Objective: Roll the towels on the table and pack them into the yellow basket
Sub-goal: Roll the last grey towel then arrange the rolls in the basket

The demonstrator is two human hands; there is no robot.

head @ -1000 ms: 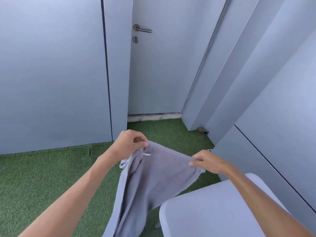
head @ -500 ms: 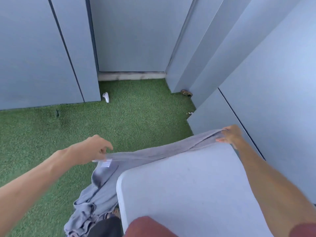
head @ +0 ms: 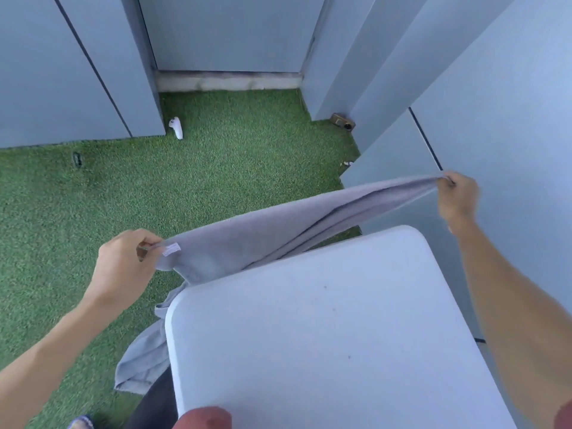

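Observation:
A grey towel (head: 263,236) is stretched in the air beyond the far edge of the white table (head: 325,335). My left hand (head: 127,264) pinches one corner, beside its white label, to the left of the table. My right hand (head: 458,196) pinches the opposite corner, up at the right near the wall. The rest of the towel hangs down past the table's left edge toward the grass. No yellow basket is in view.
Green artificial grass (head: 154,196) covers the floor. Grey wall panels (head: 495,103) enclose the space at the back and right, close to the table. A small white object (head: 176,127) and a brass-coloured fitting (head: 342,121) lie on the grass by the walls.
My hands have drawn apart, pulling the towel from a bunched hold into a taut span. The view has tilted down, and more of the table shows.

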